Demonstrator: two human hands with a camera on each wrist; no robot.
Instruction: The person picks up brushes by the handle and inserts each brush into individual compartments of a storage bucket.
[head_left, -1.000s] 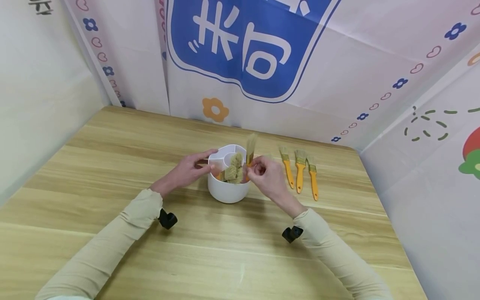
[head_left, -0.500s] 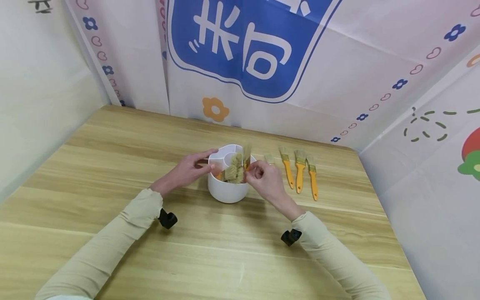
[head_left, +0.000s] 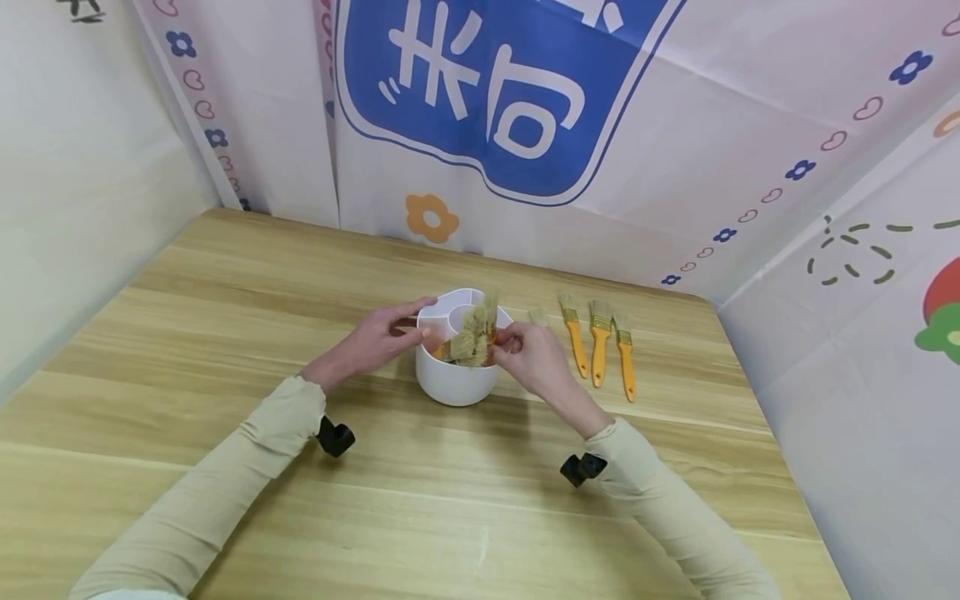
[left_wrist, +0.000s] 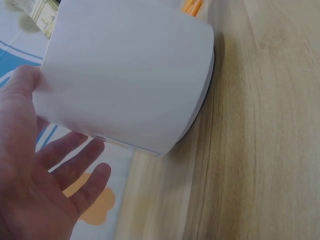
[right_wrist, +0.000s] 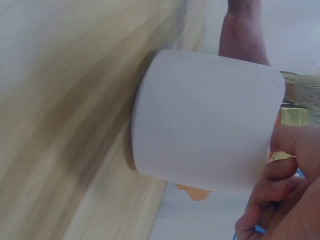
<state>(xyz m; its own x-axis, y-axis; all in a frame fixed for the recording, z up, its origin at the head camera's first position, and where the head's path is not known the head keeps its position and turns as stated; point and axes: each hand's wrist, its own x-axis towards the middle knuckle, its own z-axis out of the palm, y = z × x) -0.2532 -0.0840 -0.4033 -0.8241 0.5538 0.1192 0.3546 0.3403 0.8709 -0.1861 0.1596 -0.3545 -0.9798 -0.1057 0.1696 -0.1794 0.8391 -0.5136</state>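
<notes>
A round white divided desk organizer stands upright on the wooden table, several paintbrushes in it with bristles upward. My left hand holds its left side, thumb at the near rim and fingers toward the far side; in the left wrist view the outer fingers spread loosely beside the wall. At the right rim, my right hand pinches a paintbrush, bristles up and handle down inside the organizer. From the right wrist view, thumb and curled fingers sit right at the rim; the brush's lower handle is hidden.
Right of the organizer, flat paintbrushes with orange handles lie side by side: one, a wider one and another. Bristles of a further brush show behind my right hand. Printed sheets form walls behind and beside the table.
The paintbrush in my right hand has gone lower into the organizer, and its bristles now stand near those of the other brushes. My left hand has stayed in place on the organizer.
</notes>
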